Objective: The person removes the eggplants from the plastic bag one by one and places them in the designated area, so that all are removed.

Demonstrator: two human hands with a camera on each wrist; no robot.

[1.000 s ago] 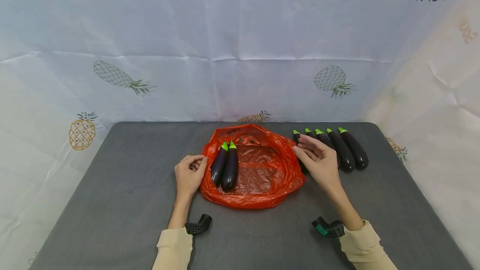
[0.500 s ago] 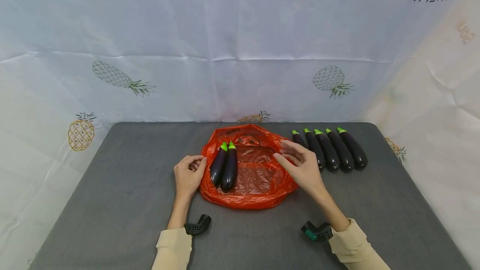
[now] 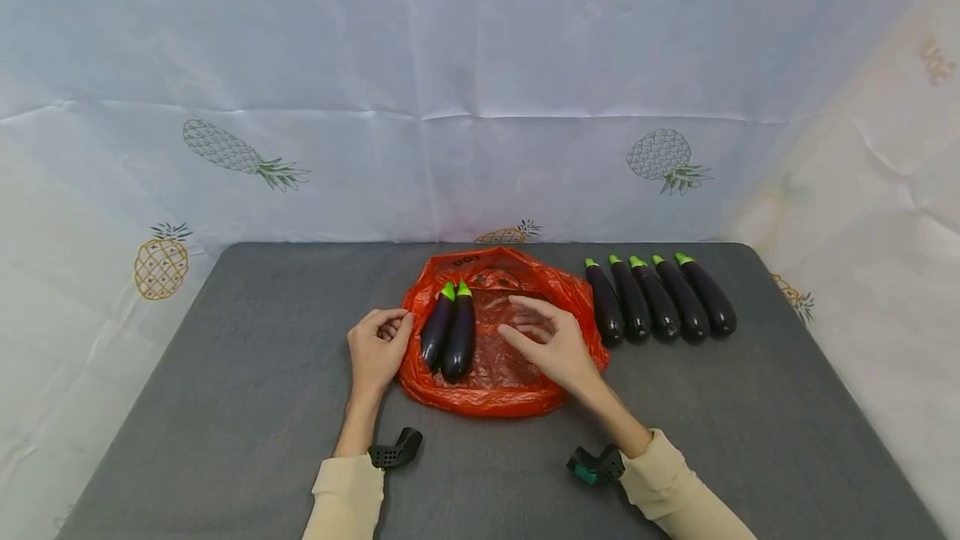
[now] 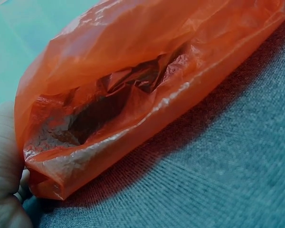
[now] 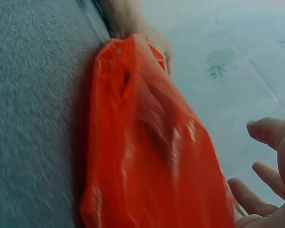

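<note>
A red plastic bag (image 3: 510, 402) lies spread with its mouth facing up on the table. Two dark purple eggplants (image 3: 459, 340) with green caps lie side by side in its left part. My left hand (image 3: 378, 348) pinches the bag's left rim between thumb and fingers; in the left wrist view the bag's folded edge runs into the hand (image 4: 4, 175). Over the right half of the bag's mouth hovers my right hand (image 3: 551, 344), fingers spread and holding nothing. The right wrist view has its fingers (image 5: 270, 135) beside the bag's side.
Several more eggplants (image 3: 660, 298) lie in a row right of the bag, caps toward the back. A grey cloth (image 3: 262, 407) covers the table. Behind it hangs a white curtain (image 3: 525, 48) with pineapple prints. Each wrist wears a black camera mount (image 3: 397, 450).
My right hand has moved left, from beside the eggplant row and the bag's right rim to above the bag's opening. The left hand has stayed on the rim.
</note>
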